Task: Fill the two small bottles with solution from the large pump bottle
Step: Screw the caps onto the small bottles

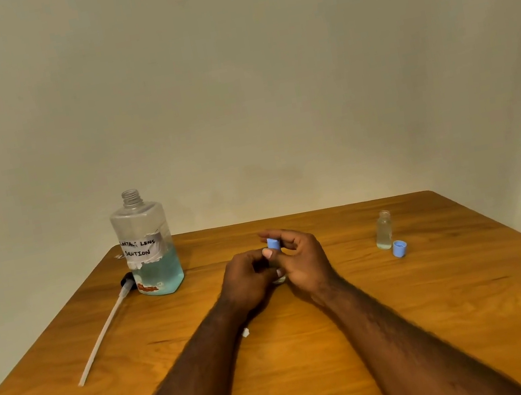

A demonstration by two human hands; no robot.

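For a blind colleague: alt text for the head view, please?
Over a wooden table, the left hand grips a small bottle while the right hand pinches a blue cap. At left stands the open contact lens solution bottle, its pump lying beside it; at right, a second small bottle, open, beside a loose cap.

On the wooden desk (349, 355), near its far left corner, the large bottle (147, 248) stands upright with an open neck, about a third full of blue liquid, under a handwritten label. Its pump (102, 333) lies flat just beside it to the left, with the tube pointing toward the left edge.

At the desk's middle the hands meet. The right hand (301, 259) pinches a blue cap (273, 243), and the left hand (248, 276) seems to grip the first small bottle (279, 278), which is mostly hidden.

Toward the far right corner the second small bottle (384, 229) stands uncapped, with the loose blue cap (399, 248) lying just beside it.
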